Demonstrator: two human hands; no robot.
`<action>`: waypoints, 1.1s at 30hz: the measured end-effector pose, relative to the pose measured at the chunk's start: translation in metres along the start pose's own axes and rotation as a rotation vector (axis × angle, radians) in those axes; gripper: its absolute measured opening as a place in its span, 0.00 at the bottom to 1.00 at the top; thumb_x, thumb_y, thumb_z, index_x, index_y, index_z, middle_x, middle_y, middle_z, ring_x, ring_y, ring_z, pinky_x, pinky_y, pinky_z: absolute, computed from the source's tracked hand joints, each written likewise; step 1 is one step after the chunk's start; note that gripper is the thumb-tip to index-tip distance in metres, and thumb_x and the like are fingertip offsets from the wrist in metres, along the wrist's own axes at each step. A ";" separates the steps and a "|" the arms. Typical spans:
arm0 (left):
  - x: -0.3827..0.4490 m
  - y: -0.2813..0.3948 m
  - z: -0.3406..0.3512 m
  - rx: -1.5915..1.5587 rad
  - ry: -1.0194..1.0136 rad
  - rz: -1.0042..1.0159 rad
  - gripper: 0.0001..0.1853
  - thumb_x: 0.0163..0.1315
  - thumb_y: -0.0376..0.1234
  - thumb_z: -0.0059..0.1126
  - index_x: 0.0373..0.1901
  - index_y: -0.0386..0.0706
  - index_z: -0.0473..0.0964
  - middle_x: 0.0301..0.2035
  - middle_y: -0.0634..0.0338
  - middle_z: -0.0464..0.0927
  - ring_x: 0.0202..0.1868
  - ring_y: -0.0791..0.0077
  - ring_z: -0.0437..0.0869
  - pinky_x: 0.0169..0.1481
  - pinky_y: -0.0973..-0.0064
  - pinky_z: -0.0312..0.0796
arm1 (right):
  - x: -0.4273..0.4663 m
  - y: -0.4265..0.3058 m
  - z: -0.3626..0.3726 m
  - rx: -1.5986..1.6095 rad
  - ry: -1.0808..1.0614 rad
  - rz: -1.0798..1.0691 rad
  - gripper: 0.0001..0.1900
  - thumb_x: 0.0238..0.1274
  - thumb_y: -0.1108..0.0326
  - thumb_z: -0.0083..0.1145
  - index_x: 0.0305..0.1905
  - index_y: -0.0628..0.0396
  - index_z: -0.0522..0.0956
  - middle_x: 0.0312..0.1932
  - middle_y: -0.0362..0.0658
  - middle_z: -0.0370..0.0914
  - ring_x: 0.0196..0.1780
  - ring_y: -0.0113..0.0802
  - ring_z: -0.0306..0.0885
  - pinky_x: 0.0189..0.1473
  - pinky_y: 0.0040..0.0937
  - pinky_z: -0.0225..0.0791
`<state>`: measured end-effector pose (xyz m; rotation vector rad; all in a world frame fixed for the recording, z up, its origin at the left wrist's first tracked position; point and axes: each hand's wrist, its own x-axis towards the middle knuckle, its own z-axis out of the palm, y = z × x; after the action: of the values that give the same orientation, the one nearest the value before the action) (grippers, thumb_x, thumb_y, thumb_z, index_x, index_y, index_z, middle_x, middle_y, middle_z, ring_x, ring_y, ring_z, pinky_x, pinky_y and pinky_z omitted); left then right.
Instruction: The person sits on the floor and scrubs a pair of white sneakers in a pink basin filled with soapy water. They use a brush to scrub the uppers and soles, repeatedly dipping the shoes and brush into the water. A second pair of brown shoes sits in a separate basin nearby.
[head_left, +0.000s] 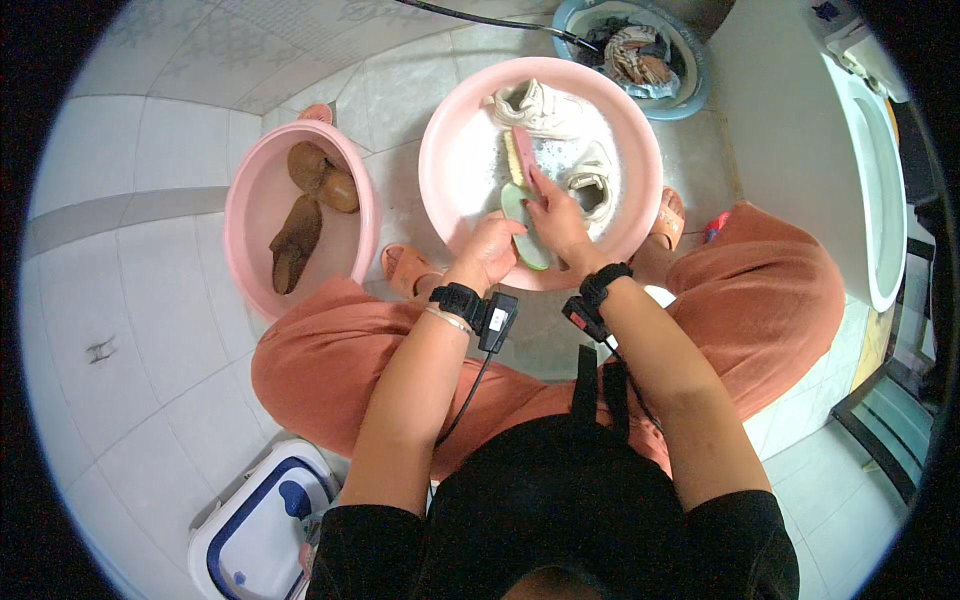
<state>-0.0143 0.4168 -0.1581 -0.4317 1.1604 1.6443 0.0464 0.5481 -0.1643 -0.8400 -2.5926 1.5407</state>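
Note:
A pink scrubbing brush with cream bristles is gripped in my right hand. My left hand pinches the edge of a pale green shoe insole, and my right fingertips touch its upper part. The brush head lies just beyond the insole's far end. Both hands are over the near side of a large pink basin of sudsy water. Inside it, one white shoe rests near the far rim and a second white shoe near the right wall. The palms are partly hidden.
On the left, another pink basin holds brown footwear. A blue basin with wet cloth stands at the back, a dark hose reaching it. A white-and-blue tub is lower left; a white fixture rises at right.

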 end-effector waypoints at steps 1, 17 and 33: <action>-0.001 -0.001 -0.002 0.036 0.037 -0.021 0.15 0.59 0.24 0.45 0.48 0.36 0.72 0.42 0.53 0.77 0.44 0.60 0.80 0.52 0.62 0.72 | 0.000 0.001 -0.003 -0.106 0.009 -0.046 0.25 0.61 0.66 0.53 0.65 0.46 0.69 0.34 0.60 0.79 0.37 0.53 0.80 0.42 0.41 0.71; -0.012 0.027 0.006 0.359 0.049 0.057 0.20 0.55 0.19 0.43 0.50 0.36 0.72 0.42 0.56 0.75 0.43 0.66 0.76 0.51 0.67 0.70 | -0.049 -0.035 -0.024 -0.291 -0.032 -0.070 0.22 0.64 0.67 0.47 0.63 0.46 0.70 0.27 0.60 0.78 0.29 0.55 0.79 0.32 0.49 0.71; -0.021 0.035 0.030 0.634 -0.081 0.066 0.29 0.53 0.18 0.39 0.61 0.32 0.65 0.51 0.54 0.74 0.52 0.66 0.73 0.60 0.72 0.64 | -0.044 -0.047 -0.026 -0.220 0.009 -0.114 0.21 0.61 0.72 0.46 0.60 0.53 0.73 0.25 0.62 0.77 0.29 0.58 0.79 0.31 0.48 0.72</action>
<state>-0.0289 0.4311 -0.1119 0.0780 1.5598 1.2417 0.0706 0.5313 -0.1011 -0.6942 -2.7861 1.2376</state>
